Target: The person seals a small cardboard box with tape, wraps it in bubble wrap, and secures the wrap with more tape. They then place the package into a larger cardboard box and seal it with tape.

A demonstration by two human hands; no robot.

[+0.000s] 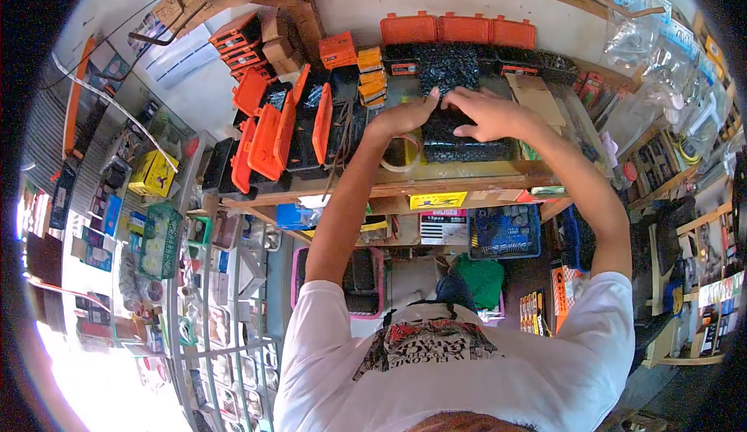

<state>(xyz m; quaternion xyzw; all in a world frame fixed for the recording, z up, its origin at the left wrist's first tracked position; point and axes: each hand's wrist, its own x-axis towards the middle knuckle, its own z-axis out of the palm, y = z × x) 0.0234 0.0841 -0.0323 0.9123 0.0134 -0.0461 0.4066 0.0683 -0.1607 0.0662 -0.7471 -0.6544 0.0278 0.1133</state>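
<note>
Both hands meet over a pair of black trays on the workbench. My left hand (pixel 408 116) is at the left, its fingertips by the near edge of the upper tray of small dark shiny pieces (pixel 447 66); its grip is mostly hidden. My right hand (pixel 492 113) comes in from the right with fingers bent and the thumb held apart, over the nearer black tray (pixel 471 150). No held object shows in it. A roll of tape (pixel 412 156) lies just below my left wrist. The small pieces are too fine to name.
Orange-lidded black cases (pixel 268 140) stand open at the left of the workbench (pixel 498 174). Small orange boxes (pixel 372 74) and more orange lids (pixel 464 29) are behind. Cardboard (pixel 537 99) lies at the right. Below sits a blue basket (pixel 504 234); plastic packets (pixel 634 24) hang upper right.
</note>
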